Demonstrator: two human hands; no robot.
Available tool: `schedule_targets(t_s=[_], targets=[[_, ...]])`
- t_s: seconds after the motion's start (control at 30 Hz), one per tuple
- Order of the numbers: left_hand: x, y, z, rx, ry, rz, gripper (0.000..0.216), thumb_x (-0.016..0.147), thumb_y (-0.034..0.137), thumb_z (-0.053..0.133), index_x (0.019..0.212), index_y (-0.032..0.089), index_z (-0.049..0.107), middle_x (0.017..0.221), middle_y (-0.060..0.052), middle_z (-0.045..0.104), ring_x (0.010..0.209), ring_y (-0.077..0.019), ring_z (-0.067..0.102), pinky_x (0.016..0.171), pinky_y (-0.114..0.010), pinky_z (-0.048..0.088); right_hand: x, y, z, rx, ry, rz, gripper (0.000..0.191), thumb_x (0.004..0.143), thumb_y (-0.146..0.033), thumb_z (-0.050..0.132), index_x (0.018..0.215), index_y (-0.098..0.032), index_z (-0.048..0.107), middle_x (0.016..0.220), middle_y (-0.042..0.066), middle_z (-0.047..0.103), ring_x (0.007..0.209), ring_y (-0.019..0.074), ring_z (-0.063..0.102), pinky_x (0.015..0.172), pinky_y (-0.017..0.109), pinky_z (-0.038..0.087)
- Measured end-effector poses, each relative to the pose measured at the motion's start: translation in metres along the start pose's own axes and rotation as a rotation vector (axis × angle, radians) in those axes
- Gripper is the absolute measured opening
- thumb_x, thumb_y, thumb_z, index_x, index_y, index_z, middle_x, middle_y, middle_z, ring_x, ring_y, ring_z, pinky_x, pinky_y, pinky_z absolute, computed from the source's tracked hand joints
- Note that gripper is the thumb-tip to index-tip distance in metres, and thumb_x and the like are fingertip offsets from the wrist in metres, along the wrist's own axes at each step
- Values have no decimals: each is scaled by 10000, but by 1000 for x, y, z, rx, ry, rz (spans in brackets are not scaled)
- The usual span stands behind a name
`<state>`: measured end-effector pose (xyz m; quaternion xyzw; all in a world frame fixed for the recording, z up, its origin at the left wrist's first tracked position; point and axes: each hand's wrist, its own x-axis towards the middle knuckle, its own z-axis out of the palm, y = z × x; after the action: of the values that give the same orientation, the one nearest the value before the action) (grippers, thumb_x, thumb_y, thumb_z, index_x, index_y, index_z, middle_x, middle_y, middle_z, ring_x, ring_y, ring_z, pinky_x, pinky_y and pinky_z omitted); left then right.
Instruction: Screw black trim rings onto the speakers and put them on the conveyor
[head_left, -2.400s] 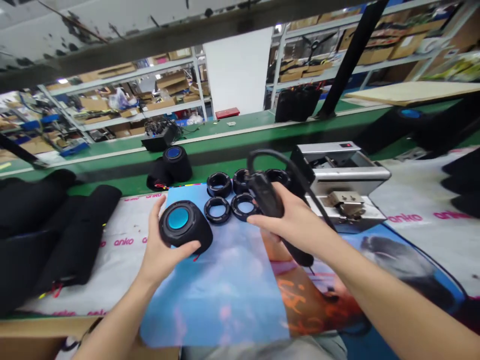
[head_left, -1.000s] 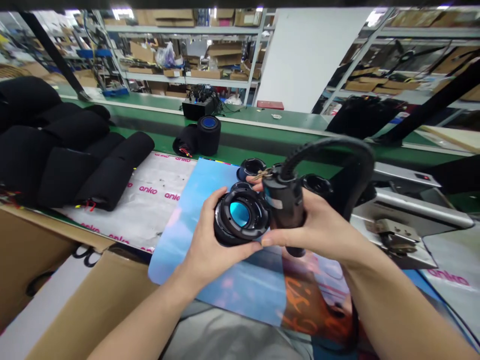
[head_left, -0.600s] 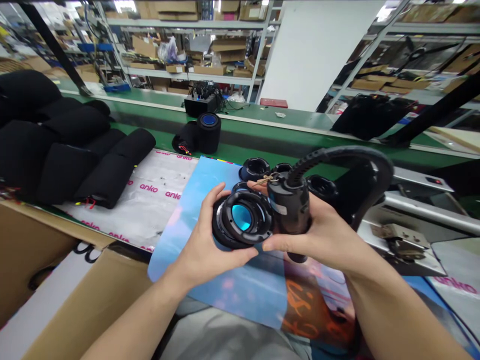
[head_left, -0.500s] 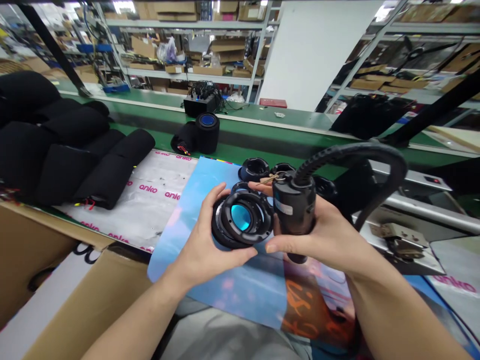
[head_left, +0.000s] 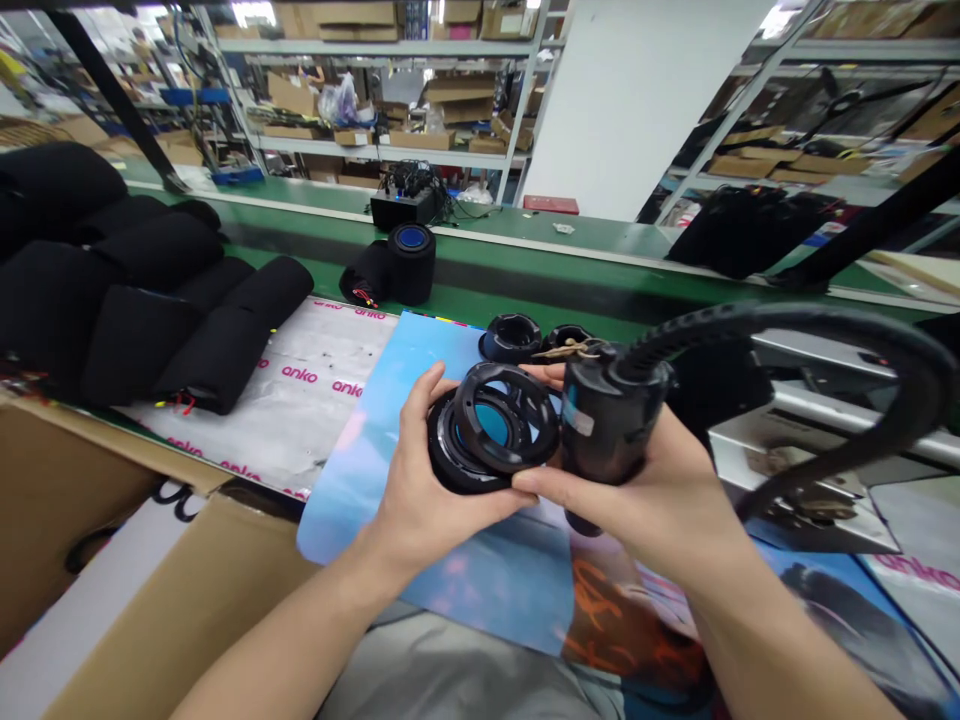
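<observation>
My left hand [head_left: 412,505] is curled around a round black speaker [head_left: 442,455], its blue cone [head_left: 491,425] facing up. Over the speaker's top, tilted and raised on its right side, is a black plastic ring [head_left: 504,462]. The thumb and fingers of my right hand [head_left: 664,500] grip the ring's right edge. That same hand also holds a black electric screwdriver [head_left: 611,430] with a thick ribbed cable [head_left: 810,315], its narrow end downward. The speaker's underside is hidden by my left hand.
More black rings [head_left: 511,338] stand behind my hands on a blue printed sheet [head_left: 360,500]. Black fabric-covered cylinders [head_left: 232,335] are piled at left, and two more [head_left: 411,265] stand on the green conveyor [head_left: 540,285]. A metal fixture [head_left: 817,500] sits at right.
The ring has tipped up and shifted right over the speaker. My right hand has moved slightly right, its thumb now on the ring, and the screwdriver's cable has swung outward to the right.
</observation>
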<state>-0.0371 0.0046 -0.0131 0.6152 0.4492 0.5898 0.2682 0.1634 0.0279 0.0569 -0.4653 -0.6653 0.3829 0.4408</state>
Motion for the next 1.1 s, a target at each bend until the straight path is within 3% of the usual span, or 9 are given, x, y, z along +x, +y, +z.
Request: schedule_targets(t_s=[0.13, 0.27, 0.37, 0.47, 0.6, 0.73, 0.83, 1.0, 1.1], targets=[[-2, -4, 2, -41, -39, 70, 1269, 720, 452, 1066, 1704, 442, 265, 1568, -91, 606, 1406, -340, 705, 1169, -464, 595, -5, -5, 4, -65, -24, 22, 834, 622, -483, 1064, 1362, -275, 741, 1332, 30, 776, 1122, 232, 807, 836, 228, 712], [1, 6, -8, -105, -148, -13, 1291, 731, 222, 1016, 1722, 496, 236, 1722, -54, 513, 1608, -358, 550, 1317, -505, 488, 0, -3, 0, -61, -100, -69, 722, 711, -494, 1032, 1357, -313, 766, 1410, 10, 747, 1184, 236, 799, 841, 225, 717], [6, 15, -13, -165, -194, -136, 1306, 698, 199, 1016, 1727, 427, 245, 1731, -86, 518, 1608, -378, 555, 1327, -534, 486, -1, -3, -1, -28, 31, -136, 689, 728, -540, 1036, 1310, -273, 782, 1346, 43, 772, 1212, 265, 790, 891, 285, 736], [14, 20, -16, -206, -239, -248, 1246, 624, 269, 1079, 1660, 326, 390, 1666, -125, 598, 1543, -410, 619, 1309, -574, 501, -4, -7, 0, -3, 193, -232, 670, 776, -507, 1022, 1356, -289, 767, 1316, 29, 783, 1208, 224, 794, 1053, 310, 717], [25, 20, -20, -213, -310, -186, 995, 621, 215, 1050, 1491, 260, 568, 1540, -114, 717, 1455, -410, 686, 1243, -564, 557, -7, -8, -1, -41, 131, -305, 637, 792, -483, 1016, 1359, -327, 772, 1317, -5, 779, 1202, 170, 789, 1030, 210, 699], [30, 13, -21, -190, -286, -45, 943, 600, 205, 1040, 1423, 263, 583, 1472, -98, 747, 1387, -398, 729, 1204, -554, 585, -12, -1, -3, -73, 99, -198, 660, 744, -567, 1025, 1311, -334, 780, 1329, -11, 772, 1051, 162, 803, 814, 168, 695], [29, 10, -21, -189, -279, -33, 984, 597, 231, 1047, 1440, 273, 542, 1495, -112, 722, 1415, -401, 711, 1224, -553, 576, -15, 6, -2, -115, 52, -36, 735, 712, -614, 1022, 1338, -323, 768, 1402, 19, 749, 1070, 210, 807, 648, 169, 654], [24, 11, -19, -217, -287, -86, 1096, 669, 280, 1050, 1545, 311, 392, 1562, -123, 652, 1494, -370, 659, 1275, -520, 537, -9, 11, 3, -109, 36, -6, 768, 655, -571, 1035, 1331, -308, 783, 1314, 22, 781, 1103, 236, 811, 854, 262, 728], [22, 11, -17, -239, -292, -135, 1143, 646, 337, 1070, 1558, 315, 382, 1582, -131, 628, 1496, -389, 649, 1283, -539, 524, -6, 8, 2, -88, -7, 38, 852, 615, -583, 1046, 1378, -335, 760, 1397, 11, 751, 1208, 255, 788, 919, 288, 728]])
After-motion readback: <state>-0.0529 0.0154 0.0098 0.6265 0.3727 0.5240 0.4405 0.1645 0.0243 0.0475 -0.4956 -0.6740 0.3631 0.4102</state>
